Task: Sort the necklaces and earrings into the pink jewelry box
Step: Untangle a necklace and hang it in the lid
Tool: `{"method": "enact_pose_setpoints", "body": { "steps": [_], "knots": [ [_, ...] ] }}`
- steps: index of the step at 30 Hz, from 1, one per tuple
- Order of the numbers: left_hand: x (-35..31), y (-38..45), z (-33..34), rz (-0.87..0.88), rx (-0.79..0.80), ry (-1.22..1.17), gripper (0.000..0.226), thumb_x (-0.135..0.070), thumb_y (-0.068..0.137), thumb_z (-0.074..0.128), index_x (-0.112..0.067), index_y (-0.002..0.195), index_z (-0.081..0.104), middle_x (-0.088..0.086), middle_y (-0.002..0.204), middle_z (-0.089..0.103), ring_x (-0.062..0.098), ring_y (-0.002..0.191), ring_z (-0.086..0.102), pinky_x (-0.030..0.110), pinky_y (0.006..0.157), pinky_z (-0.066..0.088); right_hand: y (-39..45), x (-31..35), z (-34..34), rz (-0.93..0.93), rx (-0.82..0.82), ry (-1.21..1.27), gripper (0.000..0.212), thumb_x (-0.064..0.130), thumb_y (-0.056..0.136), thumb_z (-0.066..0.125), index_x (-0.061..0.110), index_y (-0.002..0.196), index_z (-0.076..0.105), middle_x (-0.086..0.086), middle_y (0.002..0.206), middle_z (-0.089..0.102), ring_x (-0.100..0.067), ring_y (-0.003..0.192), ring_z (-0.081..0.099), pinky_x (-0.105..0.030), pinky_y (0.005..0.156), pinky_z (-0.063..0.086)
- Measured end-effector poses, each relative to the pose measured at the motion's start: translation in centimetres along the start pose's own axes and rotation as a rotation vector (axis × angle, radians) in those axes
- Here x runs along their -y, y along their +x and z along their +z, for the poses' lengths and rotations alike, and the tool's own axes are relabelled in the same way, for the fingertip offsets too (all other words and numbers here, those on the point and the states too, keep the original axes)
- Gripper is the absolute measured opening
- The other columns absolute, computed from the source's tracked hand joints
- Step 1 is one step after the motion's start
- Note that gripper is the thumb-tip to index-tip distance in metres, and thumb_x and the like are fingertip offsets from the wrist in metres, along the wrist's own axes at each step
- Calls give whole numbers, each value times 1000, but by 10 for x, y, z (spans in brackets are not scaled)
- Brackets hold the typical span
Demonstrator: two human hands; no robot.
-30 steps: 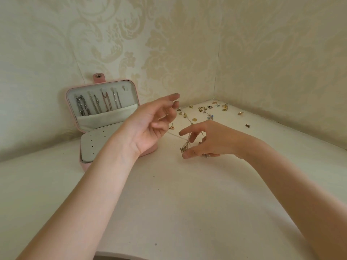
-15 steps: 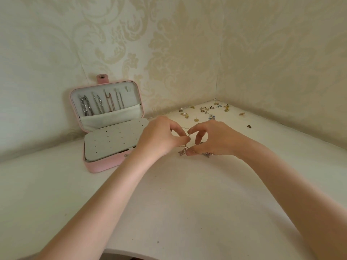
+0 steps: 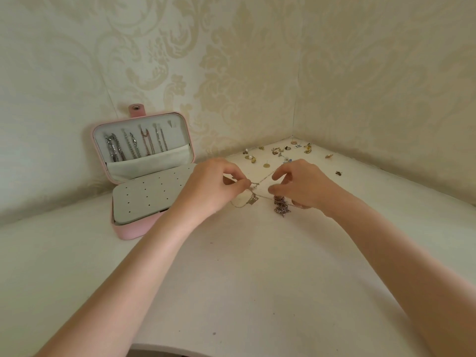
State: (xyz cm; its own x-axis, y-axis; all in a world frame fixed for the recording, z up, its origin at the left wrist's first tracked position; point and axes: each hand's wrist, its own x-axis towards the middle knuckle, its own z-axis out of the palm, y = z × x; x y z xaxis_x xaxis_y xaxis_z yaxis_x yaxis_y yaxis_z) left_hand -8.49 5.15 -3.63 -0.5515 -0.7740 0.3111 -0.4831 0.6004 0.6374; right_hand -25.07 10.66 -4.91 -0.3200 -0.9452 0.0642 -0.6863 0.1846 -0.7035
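Meanwhile, at a white desk set into a corner of cream damask-papered walls, a person's left hand pinches a thin silver chain necklace between thumb and fingertips, the chain running up and right toward the right hand, whose fingers are curled with the thumb and forefinger slightly apart; whether they actually grip the chain cannot be told. A small pendant hangs from the chain just below the left fingertips, and a loop of chain trails on the desk beneath it. A bunched dark metal necklace lies on the desk under the right hand, touching its lower fingers. Near the desk's left edge stands the open pink jewelry box, its lid upright against the wall with several silver and rose-coloured chains hanging inside above a pale pocket, and its pale perforated earring panel lying flat. Small gold and mixed earrings are scattered toward the far corner of the desk, well apart from the box.
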Motion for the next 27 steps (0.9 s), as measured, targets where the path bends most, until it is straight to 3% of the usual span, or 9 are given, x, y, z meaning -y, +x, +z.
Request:
{"method": "enact_pose_setpoints", "body": {
  "steps": [2,4,6,9,11,15,20,22,27],
  "knots": [
    [1,-2,-1,-56,-24,-108,19,-23,81,68,-28,63,65,-5,72,65,-3,47,52,16,44,33,-1,1,-2,50,-34,139,21,19,91,53,6,107,59,-10,87,66,-12,40,39,-16,34,32],
    [1,-3,-2,-127,-55,-243,18,-24,78,70,-26,61,67,0,66,64,8,54,54,20,44,28,-4,4,-1,77,-67,264,25,26,95,47,6,102,60,-10,77,65,-11,36,33,-13,33,27],
    [1,-4,-1,-161,-63,-291,16,-24,76,72,-24,60,68,5,71,68,16,65,59,21,46,28,-5,6,2,68,-98,270,32,35,96,44,8,98,60,-9,73,64,-6,28,31,-13,31,24],
    [1,-4,2,-182,-12,-295,12,-19,76,72,-19,64,70,5,69,70,14,59,57,13,36,27,-5,7,6,30,-132,212,33,39,95,44,10,97,60,-10,72,65,-1,24,35,-9,30,24],
    [1,-4,5,-189,22,-347,12,-11,76,71,-17,66,69,0,66,67,10,60,60,6,40,33,-6,9,6,7,-151,202,34,40,95,45,10,96,61,-9,72,66,1,26,38,-8,31,25],
    [0,-3,7,-249,80,-612,13,-2,79,66,-11,71,67,-1,62,64,6,58,60,15,59,52,-7,12,5,-12,-154,210,34,41,94,46,11,91,60,-8,72,66,3,28,39,-8,33,27],
    [-1,-1,7,-333,157,-851,17,-1,80,65,-13,68,63,-3,61,59,6,55,54,16,53,49,-9,14,5,-9,-126,171,34,46,89,52,15,98,63,-4,71,67,-2,44,44,-14,42,31],
    [0,0,8,-368,200,-936,14,-3,79,65,-13,69,62,-3,61,59,7,54,54,16,52,50,-8,15,4,11,-120,222,37,46,89,52,13,100,64,-2,68,65,0,40,43,-16,44,28],
    [4,1,4,-444,264,-1148,4,-8,80,62,-10,76,61,1,65,61,8,53,58,17,53,52,-9,12,2,80,-91,348,40,49,87,54,12,99,63,-1,64,63,-4,27,32,-14,32,24]
  ]
}}
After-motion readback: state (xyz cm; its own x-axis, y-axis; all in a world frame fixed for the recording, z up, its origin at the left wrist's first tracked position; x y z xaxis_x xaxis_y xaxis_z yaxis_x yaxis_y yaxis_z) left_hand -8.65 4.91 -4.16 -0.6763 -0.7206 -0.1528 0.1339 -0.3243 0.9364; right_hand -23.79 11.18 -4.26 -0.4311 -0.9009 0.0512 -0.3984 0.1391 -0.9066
